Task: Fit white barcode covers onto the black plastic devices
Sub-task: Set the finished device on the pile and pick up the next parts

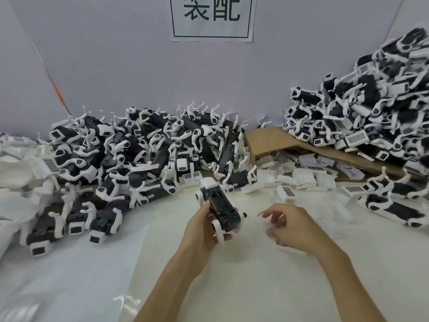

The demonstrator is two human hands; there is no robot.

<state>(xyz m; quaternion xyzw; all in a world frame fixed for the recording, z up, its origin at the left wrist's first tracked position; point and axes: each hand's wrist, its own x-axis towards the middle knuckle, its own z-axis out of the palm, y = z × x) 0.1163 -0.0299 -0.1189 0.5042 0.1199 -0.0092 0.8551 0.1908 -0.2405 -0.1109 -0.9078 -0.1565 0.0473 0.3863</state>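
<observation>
We see the left hand (200, 225) wrapped around a black plastic device (220, 205) just above the white table (232, 282), near the middle of the scene. The thumb lies along its left flank and the fingertips show on its right. The device is tilted with its dark underside turned up toward us and its white legs splayed out. We judge that this is to present the face that takes a cover. A white block sits at its far end; we cannot tell whether that is a fitted cover.

The right hand (290, 225) hovers just right of the device, apart from it, with its fingers loosely curled and nothing visibly in them. It is blurred, so we read it as moving.

The nearest white barcode cover (286, 193) lies label-up on the table, a little beyond the right hand. More covers (304, 169) spill from a tipped cardboard box (267, 140) farther back, within easy reach of that hand.

A heap of devices (130, 156) fills the far left and another heap (371, 117) climbs the wall at far right. Many in the right heap show barcode labels, so we take that one as the finished pile and the left heap as stock waiting. The next move likely calls for picking up a cover with the free hand
</observation>
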